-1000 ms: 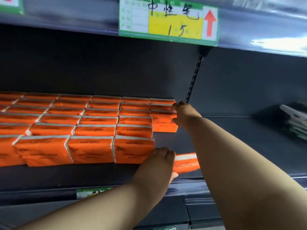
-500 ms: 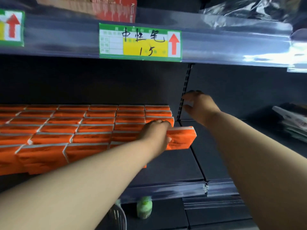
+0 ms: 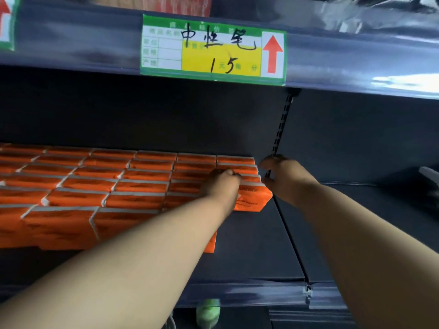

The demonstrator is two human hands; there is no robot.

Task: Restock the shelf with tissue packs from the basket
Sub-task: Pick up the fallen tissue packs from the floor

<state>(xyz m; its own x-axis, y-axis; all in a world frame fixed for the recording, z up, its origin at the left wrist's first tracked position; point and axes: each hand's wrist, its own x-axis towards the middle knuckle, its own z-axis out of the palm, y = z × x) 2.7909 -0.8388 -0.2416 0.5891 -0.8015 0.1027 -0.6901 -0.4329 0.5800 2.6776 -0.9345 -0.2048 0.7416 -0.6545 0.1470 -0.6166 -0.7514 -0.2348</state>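
Note:
Several orange tissue packs [image 3: 133, 186] stand in tight rows on the dark shelf [image 3: 249, 262], filling its left side. My left hand [image 3: 221, 184] grips one orange tissue pack [image 3: 254, 198] at the right end of a rear row, fingers curled over its top edge. My right hand [image 3: 282, 176] is just right of that pack, by the slotted upright [image 3: 281, 129], with fingers curled; whether it touches the pack I cannot tell. The basket is out of sight.
The shelf above carries a green and yellow price label [image 3: 213, 48] with a red arrow. Bare shelf floor lies right of the packs. A green object [image 3: 207, 313] sits below the shelf edge. Light-coloured goods [image 3: 430, 174] lie at the far right.
My left hand carried the pack from the shelf's front edge back to the right end of the rear rows. My right hand let go of the row and moved beside the upright.

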